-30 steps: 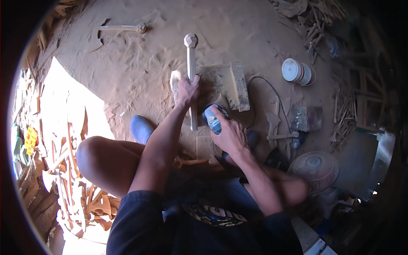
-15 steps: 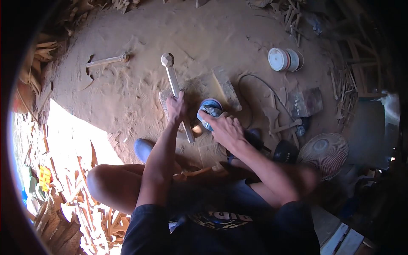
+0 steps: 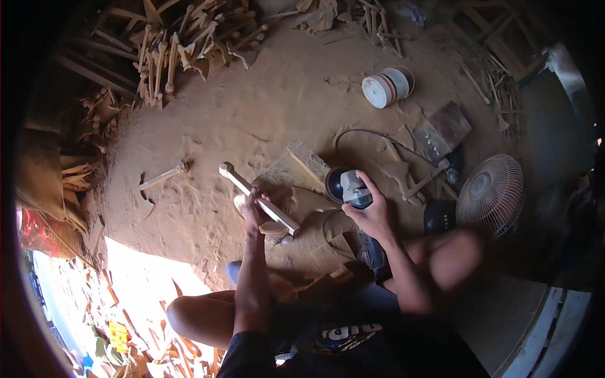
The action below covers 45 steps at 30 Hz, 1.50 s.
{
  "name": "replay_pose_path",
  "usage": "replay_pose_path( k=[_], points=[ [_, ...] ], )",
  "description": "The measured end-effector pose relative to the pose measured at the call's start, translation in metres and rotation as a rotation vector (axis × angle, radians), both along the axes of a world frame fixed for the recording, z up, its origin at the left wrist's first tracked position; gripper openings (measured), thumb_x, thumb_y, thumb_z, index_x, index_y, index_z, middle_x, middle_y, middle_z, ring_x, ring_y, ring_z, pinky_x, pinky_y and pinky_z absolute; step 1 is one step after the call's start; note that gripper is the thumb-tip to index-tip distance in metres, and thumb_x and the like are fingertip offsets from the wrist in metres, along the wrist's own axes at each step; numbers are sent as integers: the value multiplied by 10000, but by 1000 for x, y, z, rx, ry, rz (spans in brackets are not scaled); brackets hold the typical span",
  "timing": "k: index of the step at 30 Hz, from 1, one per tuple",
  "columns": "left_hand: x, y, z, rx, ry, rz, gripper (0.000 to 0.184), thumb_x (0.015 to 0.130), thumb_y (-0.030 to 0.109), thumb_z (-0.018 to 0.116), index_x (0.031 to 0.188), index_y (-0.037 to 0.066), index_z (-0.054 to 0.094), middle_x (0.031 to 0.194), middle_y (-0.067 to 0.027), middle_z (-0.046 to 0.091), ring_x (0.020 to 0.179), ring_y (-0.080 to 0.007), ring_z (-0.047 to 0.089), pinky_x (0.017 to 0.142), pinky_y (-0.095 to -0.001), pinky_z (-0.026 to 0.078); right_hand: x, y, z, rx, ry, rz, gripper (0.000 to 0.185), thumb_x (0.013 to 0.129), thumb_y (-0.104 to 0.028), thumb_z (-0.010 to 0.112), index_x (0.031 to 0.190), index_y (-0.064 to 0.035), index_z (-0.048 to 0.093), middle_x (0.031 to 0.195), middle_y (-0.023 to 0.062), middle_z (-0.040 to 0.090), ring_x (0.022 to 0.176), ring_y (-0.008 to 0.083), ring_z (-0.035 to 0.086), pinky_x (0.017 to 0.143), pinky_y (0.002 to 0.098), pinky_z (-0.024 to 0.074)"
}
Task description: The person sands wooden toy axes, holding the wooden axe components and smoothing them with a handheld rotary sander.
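My left hand (image 3: 254, 211) is closed round a pale wooden piece (image 3: 275, 216), a long faceted bar with a knob at its upper left end. The bar slants down to the right over the dusty ground. In my right hand (image 3: 373, 214) is a power tool (image 3: 354, 189) with a round dark disc on its left side; thumb and fingers grip its grey and blue body. The disc is apart from the wooden piece. Between and beyond the hands lies a worn board (image 3: 307, 165), partly hidden by the bar and my left hand.
A white bucket (image 3: 386, 88) lies on its side ahead. A fan (image 3: 491, 194) and a dusty box (image 3: 443, 130) are at the right, near a dark cable (image 3: 368, 131). An adze-like tool (image 3: 162, 177) lies at the left. Wooden pieces (image 3: 170, 57) are heaped at the upper left.
The view has swung, showing more of the upper-left heap. The wooden piece is tilted further from upright. My right hand has turned the power tool, so its disc now faces left, further from the bar.
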<state>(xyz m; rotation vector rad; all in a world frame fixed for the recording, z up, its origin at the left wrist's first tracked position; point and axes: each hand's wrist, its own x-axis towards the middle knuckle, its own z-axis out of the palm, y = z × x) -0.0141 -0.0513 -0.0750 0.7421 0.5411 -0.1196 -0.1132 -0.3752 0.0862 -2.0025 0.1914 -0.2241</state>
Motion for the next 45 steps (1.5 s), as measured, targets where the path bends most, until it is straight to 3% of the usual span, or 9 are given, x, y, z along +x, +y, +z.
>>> replay_pose_path(
  k=[2, 4, 8, 14, 17, 23, 32, 35, 45],
  points=[
    [-9, -18, 22, -145, -13, 88, 223, 1050, 320, 686, 1012, 110, 620, 772, -23, 590, 634, -148, 576, 585, -294, 537, -11, -15, -15, 92, 70, -60, 836, 791, -187, 881, 1556, -126, 547, 1335, 193, 730, 1224, 326, 725, 1034, 399, 569],
    [-3, 6, -39, -507, -129, -58, 205, 1052, 275, 598, 906, 134, 568, 748, -12, 537, 554, -128, 469, 482, -287, 438, -22, -24, -26, 136, 141, -78, 849, 809, -204, 876, 1578, -139, 522, 1321, 176, 739, 1192, 316, 740, 1020, 396, 574],
    [-2, -8, -25, 112, 123, -52, 198, 1038, 215, 514, 878, 114, 572, 768, -24, 540, 545, -131, 435, 452, -294, 397, -36, -23, -41, 42, 108, -32, 907, 828, -240, 877, 1629, -174, 455, 1311, 190, 741, 1142, 351, 754, 1007, 416, 579],
    [-13, -30, 10, 308, 226, 29, 267, 1056, 240, 486, 926, 48, 618, 787, -49, 575, 575, -152, 478, 463, -305, 416, -37, -2, -14, -124, 284, 30, 929, 848, -253, 853, 1661, -225, 406, 1328, 216, 722, 1189, 410, 717, 1008, 458, 576],
    [-9, -16, 2, 164, 197, -91, 229, 1057, 266, 517, 860, 151, 529, 717, 1, 477, 533, -132, 427, 450, -282, 392, -34, 2, -18, -182, 332, 45, 919, 853, -283, 833, 1663, -237, 402, 1339, 218, 714, 1163, 423, 720, 993, 475, 581],
    [-6, -8, -19, 91, 186, -95, 293, 1059, 274, 514, 789, 179, 451, 640, 31, 359, 495, -126, 350, 424, -284, 354, -28, 6, -23, -202, 374, 63, 903, 852, -305, 829, 1653, -236, 419, 1352, 227, 705, 1123, 442, 725, 969, 504, 585],
    [-12, -12, -5, 40, 221, -74, 314, 1071, 301, 522, 790, 178, 453, 651, 30, 337, 509, -122, 331, 428, -270, 354, -19, 14, -22, -256, 372, 35, 891, 844, -267, 826, 1640, -200, 433, 1387, 215, 691, 1138, 437, 718, 996, 497, 578],
    [-14, -10, -10, 18, 200, -46, 225, 1049, 243, 518, 898, 81, 555, 664, 4, 359, 533, -131, 339, 442, -271, 378, -18, 12, -34, -286, 314, -2, 887, 842, -265, 823, 1635, -186, 434, 1420, 199, 679, 1166, 430, 709, 1006, 487, 572],
    [-9, -2, -23, 44, 184, -44, 241, 1073, 264, 503, 883, 116, 521, 673, 14, 359, 529, -118, 337, 441, -270, 358, -26, 1, 1, -250, 470, -19, 883, 854, -252, 814, 1642, -215, 420, 1362, 225, 699, 1136, 447, 716, 992, 511, 575]
  ],
)
